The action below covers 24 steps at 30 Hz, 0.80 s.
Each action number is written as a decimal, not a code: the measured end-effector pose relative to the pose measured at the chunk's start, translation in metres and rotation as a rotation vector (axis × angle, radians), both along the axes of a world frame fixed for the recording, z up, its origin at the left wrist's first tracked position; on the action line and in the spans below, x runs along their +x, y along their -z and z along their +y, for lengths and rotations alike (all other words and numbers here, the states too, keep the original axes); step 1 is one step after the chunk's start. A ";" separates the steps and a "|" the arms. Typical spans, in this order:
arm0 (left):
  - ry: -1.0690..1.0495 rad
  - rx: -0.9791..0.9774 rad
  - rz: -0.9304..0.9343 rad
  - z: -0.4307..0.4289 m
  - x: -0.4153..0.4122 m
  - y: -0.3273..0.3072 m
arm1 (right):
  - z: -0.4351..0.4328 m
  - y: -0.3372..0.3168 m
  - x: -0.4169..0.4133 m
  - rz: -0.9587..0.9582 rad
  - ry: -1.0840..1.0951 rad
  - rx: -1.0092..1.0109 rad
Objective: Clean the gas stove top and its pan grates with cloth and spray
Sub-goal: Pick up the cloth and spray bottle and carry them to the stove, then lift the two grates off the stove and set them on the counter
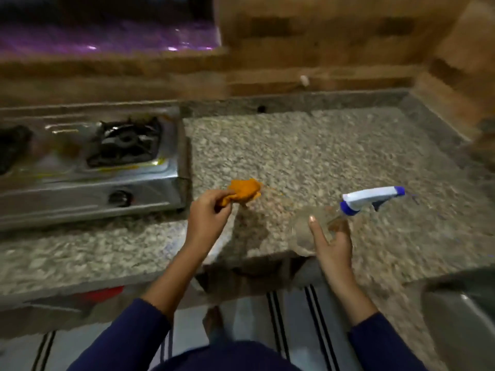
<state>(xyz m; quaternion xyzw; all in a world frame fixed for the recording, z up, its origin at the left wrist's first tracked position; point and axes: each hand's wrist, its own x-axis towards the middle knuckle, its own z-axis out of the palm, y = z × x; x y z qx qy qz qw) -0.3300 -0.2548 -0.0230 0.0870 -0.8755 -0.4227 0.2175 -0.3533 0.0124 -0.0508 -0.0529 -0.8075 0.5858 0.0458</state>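
A steel gas stove point(67, 183) sits at the left on the granite counter point(308, 151), with a black pan grate point(126, 143) over its right burner and yellow stains around it. My left hand point(209, 210) pinches an orange cloth point(245, 194) just right of the stove's front corner. A clear spray bottle point(316, 226) with a white and blue trigger head point(372, 200) lies tilted near the counter's front edge, and my right hand point(332, 245) wraps its body, index finger stretched along it. The view is blurred.
A second burner point(10, 145) shows at the far left edge. A steel sink point(466, 311) sits at the lower right. A brown tiled wall point(321, 49) rises behind the counter and at the right. Striped floor point(294, 317) lies below the counter edge.
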 end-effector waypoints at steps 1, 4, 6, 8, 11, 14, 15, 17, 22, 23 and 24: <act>-0.011 -0.002 0.022 -0.017 -0.008 0.001 | -0.025 0.001 -0.018 -0.002 -0.026 0.008; -0.022 -0.022 0.034 -0.048 -0.038 0.005 | -0.090 -0.004 -0.063 0.017 -0.095 -0.010; -0.028 -0.055 -0.011 -0.058 -0.052 0.016 | -0.123 -0.006 -0.081 0.009 -0.163 0.018; 0.000 -0.132 -0.073 -0.065 -0.060 0.036 | -0.145 -0.002 -0.096 -0.011 -0.208 0.054; 0.093 -0.222 -0.159 -0.072 -0.060 0.069 | -0.161 0.010 -0.115 -0.055 -0.253 0.087; 0.144 -0.366 -0.180 -0.081 -0.051 0.097 | -0.165 0.023 -0.124 -0.099 -0.282 0.142; 0.173 -0.434 -0.180 -0.084 -0.046 0.104 | -0.165 0.026 -0.123 -0.117 -0.286 0.138; 0.231 -0.535 -0.226 -0.088 -0.036 0.116 | -0.162 0.033 -0.121 -0.132 -0.305 0.155; 0.336 -0.578 -0.348 -0.097 -0.024 0.131 | -0.164 0.034 -0.115 -0.107 -0.301 0.145; 0.349 -0.573 -0.360 -0.098 -0.022 0.130 | -0.165 0.035 -0.114 -0.110 -0.298 0.153; 0.360 -0.575 -0.371 -0.100 -0.019 0.128 | -0.165 0.036 -0.113 -0.110 -0.295 0.150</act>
